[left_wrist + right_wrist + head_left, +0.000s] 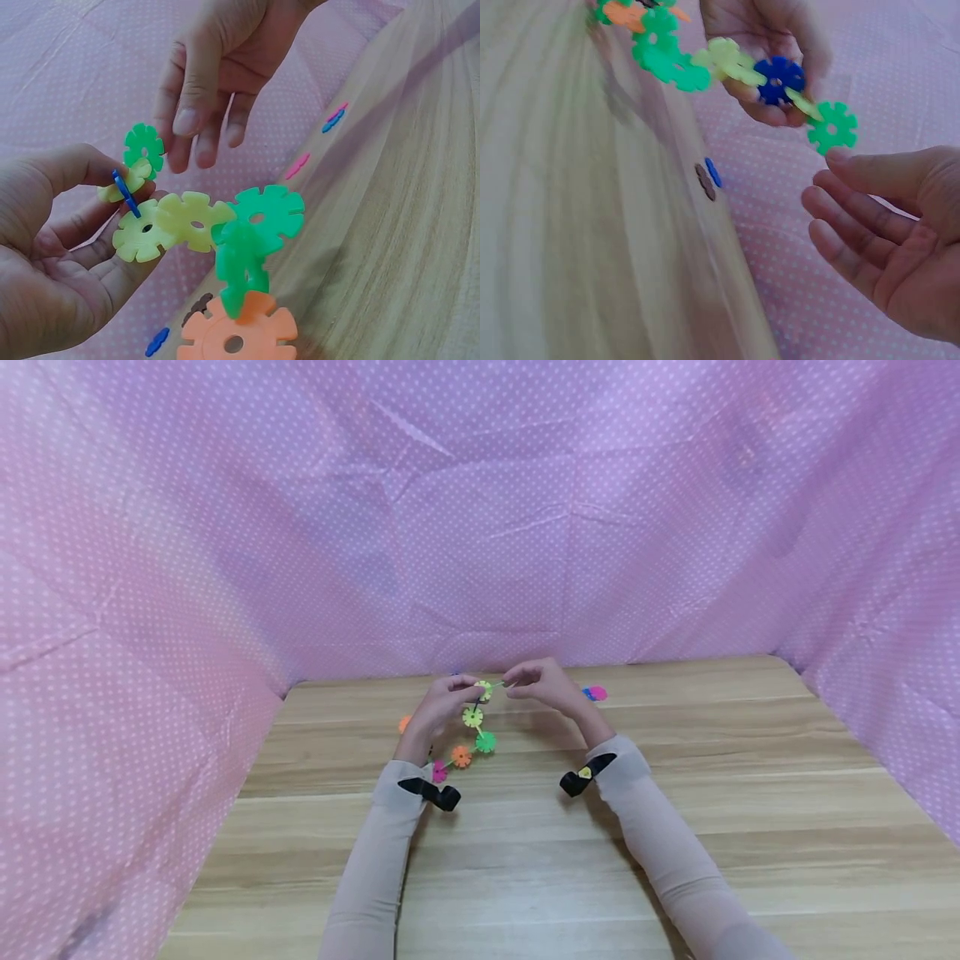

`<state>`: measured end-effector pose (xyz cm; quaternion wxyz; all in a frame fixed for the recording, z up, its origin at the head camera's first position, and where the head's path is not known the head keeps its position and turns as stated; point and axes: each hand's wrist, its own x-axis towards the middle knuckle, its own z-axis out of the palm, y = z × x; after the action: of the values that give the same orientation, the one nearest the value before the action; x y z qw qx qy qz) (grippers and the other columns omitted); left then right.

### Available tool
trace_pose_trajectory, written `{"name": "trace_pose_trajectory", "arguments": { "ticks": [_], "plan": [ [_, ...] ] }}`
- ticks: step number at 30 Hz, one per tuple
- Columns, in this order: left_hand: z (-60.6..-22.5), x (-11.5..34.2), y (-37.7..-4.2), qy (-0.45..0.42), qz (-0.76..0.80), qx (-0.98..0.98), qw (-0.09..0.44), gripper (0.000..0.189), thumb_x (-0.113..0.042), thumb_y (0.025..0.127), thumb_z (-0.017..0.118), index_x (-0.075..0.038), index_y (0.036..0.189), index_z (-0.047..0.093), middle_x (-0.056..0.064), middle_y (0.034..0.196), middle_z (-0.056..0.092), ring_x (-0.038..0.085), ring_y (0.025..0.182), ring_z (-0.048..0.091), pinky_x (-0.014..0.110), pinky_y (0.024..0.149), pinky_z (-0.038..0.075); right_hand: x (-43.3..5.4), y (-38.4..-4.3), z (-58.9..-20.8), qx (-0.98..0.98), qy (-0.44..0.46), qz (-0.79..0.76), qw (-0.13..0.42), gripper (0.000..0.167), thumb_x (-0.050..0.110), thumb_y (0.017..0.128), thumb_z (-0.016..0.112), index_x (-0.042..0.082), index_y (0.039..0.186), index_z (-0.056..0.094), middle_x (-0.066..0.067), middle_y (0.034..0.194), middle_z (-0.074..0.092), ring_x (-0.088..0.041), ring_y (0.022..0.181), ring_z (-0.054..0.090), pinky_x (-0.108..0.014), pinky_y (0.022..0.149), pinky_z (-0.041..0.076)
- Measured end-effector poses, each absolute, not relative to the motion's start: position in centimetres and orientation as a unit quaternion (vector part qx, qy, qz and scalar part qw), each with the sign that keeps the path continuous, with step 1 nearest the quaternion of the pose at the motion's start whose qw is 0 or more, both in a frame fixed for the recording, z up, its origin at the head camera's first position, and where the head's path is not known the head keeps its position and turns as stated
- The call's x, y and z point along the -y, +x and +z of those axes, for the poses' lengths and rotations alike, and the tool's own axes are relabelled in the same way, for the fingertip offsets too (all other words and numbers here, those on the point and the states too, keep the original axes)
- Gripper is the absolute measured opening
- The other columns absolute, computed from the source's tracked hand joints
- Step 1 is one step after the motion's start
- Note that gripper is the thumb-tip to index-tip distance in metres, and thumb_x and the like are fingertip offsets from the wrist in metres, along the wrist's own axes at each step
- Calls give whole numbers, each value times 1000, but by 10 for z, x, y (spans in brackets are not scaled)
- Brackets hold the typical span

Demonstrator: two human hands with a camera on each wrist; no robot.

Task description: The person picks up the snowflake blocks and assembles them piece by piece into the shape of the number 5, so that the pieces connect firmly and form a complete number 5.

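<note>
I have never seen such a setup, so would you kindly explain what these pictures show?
There is no robot: a person works with two bare hands. The wide picture comes from a head-worn camera; the two close ones come from the wrist cameras. The left hand holds a chain of colourful notched discs. The right hand is relaxed, close by the chain's green end disc, with no firm grip visible. A few more discs lie on the wooden table, with pink dotted cloth behind.
</note>
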<state>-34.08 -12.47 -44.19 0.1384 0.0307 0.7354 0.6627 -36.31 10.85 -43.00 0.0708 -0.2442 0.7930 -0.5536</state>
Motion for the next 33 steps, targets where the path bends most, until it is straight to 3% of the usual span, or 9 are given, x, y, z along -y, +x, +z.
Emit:
{"name": "trace_pose_trajectory", "arguments": {
  "ticks": [8,13,16,21,25,30,33],
  "plan": [
    [-441,125,-341,30,657,-739,145,33,-30,98,69,-6,121,69,9,118,70,25,114,64,34,100,53,-132,-373,-413,-829,-271,-479,101,24,3,88,77,-6,110,73,-22,105,75,-25,96,73,-22,82,57],
    [-440,125,-343,31,668,-727,153,33,-31,98,69,-5,119,70,19,129,66,31,118,63,31,86,59,-152,-381,-405,-844,-277,-442,122,21,-2,89,75,-9,108,72,-24,101,75,-22,89,72,-33,78,61],
    [-440,125,-343,26,673,-722,159,32,-30,98,70,-4,117,70,23,132,63,35,122,60,30,81,59,-166,-385,-404,-851,-277,-424,135,22,-3,89,74,-10,109,71,-27,103,74,-26,92,72,-30,79,60],
    [-441,126,-344,23,672,-722,163,30,-29,97,72,-5,114,70,24,132,63,40,126,57,30,89,56,-191,-391,-403,-869,-261,-395,144,25,-4,88,73,-13,110,69,-29,107,72,-35,100,70,-23,81,57],
    [-442,126,-344,22,676,-718,167,27,-27,96,72,-5,113,69,22,130,64,42,127,56,34,86,57,-211,-395,-406,-880,-246,-380,146,28,-8,87,70,-17,114,66,-32,108,70,-38,101,68,-22,79,57],
    [-442,125,-343,24,678,-715,169,28,-27,96,72,-5,114,69,13,122,66,40,126,58,36,86,58,-230,-398,-415,-884,-222,-379,161,33,-7,85,72,-17,116,65,-31,106,71,-33,95,69,-21,74,56],
    [-442,124,-342,35,668,-725,161,31,-27,96,72,-4,116,69,8,118,68,37,124,61,35,96,55,-239,-399,-422,-886,-209,-378,169,33,-5,85,74,-15,116,66,-30,104,72,-28,93,69,-21,75,56]
  ]
}}
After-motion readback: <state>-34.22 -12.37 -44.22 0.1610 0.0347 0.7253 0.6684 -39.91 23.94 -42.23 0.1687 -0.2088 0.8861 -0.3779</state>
